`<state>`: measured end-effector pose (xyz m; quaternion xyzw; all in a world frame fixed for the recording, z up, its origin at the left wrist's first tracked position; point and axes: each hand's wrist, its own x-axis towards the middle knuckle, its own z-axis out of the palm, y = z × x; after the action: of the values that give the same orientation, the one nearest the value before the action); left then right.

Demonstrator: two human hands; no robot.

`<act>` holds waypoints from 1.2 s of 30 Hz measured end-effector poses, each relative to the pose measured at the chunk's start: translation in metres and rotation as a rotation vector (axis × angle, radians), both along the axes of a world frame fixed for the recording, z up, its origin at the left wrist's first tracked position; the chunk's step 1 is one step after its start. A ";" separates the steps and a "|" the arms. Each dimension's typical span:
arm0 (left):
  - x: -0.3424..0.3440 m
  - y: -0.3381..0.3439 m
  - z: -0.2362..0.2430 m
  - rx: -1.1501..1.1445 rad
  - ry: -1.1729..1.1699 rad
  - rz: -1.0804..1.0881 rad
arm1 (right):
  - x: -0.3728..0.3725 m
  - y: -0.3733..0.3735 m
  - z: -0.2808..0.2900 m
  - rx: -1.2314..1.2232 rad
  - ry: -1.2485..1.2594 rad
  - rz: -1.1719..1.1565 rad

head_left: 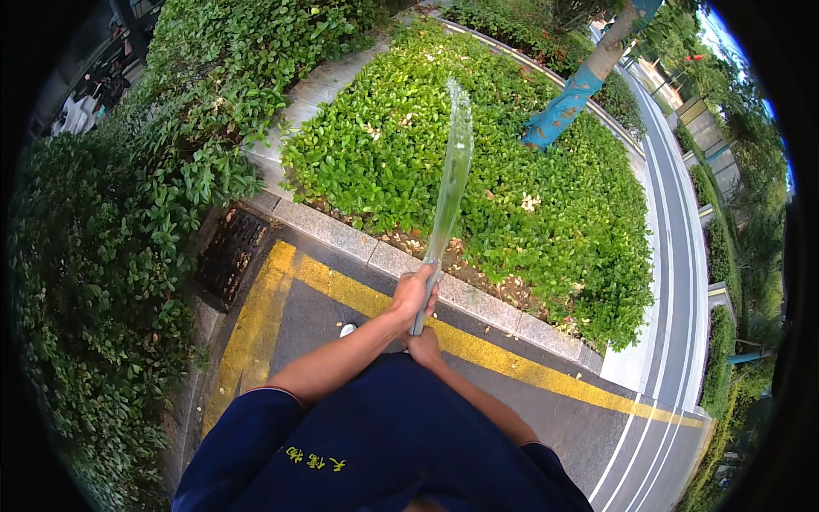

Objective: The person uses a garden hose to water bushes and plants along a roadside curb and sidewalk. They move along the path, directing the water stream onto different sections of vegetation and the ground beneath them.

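A grey hose point(420, 322) points up and away from me at the middle of the view. My left hand point(412, 293) is closed round it just below its open end. Lower and closer to my body, my right hand point(422, 346) grips the same hose, its fingers partly hidden. Out of the hose's mouth comes a thick clear stream of water point(453, 171), arching forward over a bed of low green shrubs point(375, 154). The hose's lower length is hidden by my hands and my dark blue shirt.
A stone kerb point(363, 243) edges the bed, with a yellow painted line point(341, 286) on the asphalt before it. At left are a drain grate point(230, 256) and a tall hedge point(94, 282). A blue-wrapped tree trunk point(563, 111) rises from the bed; a road point(674, 222) curves at right.
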<state>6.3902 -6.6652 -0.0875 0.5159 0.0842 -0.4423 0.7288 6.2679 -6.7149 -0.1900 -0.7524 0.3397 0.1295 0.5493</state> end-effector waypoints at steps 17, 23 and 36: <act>-0.013 0.018 0.002 -0.049 0.112 0.115 | -0.017 0.001 0.013 -0.172 -0.034 0.181; -0.018 -0.003 0.006 -0.052 0.086 -0.030 | -0.025 -0.009 0.031 -0.168 -0.003 0.093; -0.016 -0.009 -0.007 -0.106 0.146 0.064 | -0.029 -0.019 0.027 -0.192 -0.004 0.030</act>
<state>6.3740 -6.6741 -0.0947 0.4402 0.1298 -0.4591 0.7606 6.2385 -6.7341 -0.1633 -0.8069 0.3382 0.1031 0.4732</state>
